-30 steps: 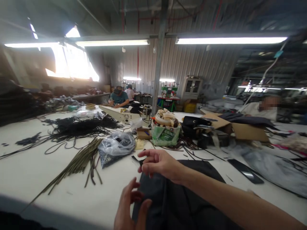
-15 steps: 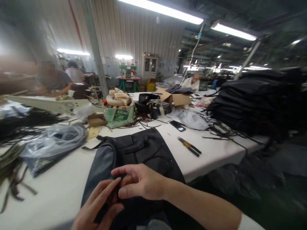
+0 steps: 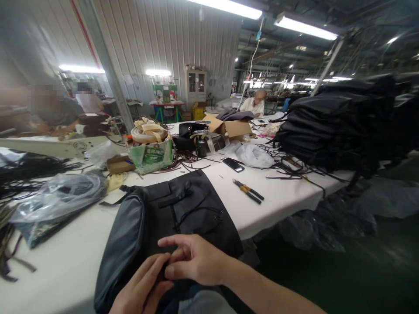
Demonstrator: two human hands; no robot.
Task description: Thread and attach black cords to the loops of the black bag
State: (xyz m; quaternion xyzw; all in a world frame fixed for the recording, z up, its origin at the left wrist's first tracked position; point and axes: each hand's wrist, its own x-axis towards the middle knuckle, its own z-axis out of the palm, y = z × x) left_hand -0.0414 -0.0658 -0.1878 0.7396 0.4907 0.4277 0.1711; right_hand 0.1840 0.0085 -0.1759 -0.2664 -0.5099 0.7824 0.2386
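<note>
A black backpack (image 3: 157, 218) lies on the white table in front of me, its drawstring cord and strap on the upper face. My left hand (image 3: 144, 283) is over the near end of the bag, fingers closed against the thumb. Meeting it at the fingertips is my right hand (image 3: 193, 259), its thumb and curled fingers pinched while the index finger stretches out to the left. Whatever sits between the fingers is hidden or too small to name. Yellow-and-black pliers (image 3: 248, 191) lie on the table to the right of the bag.
A phone (image 3: 233, 164) and clear plastic bags (image 3: 255, 155) lie beyond the pliers. Black bags (image 3: 324, 126) are piled at right. A green box of webbing rolls (image 3: 150, 153), a cardboard box (image 3: 237, 128) and a plastic bag (image 3: 62, 198) stand around. Several people sit farther back.
The view has shifted, so the table and its things appear farther left. Both hands stay together over the near end of the backpack, in much the same pose.
</note>
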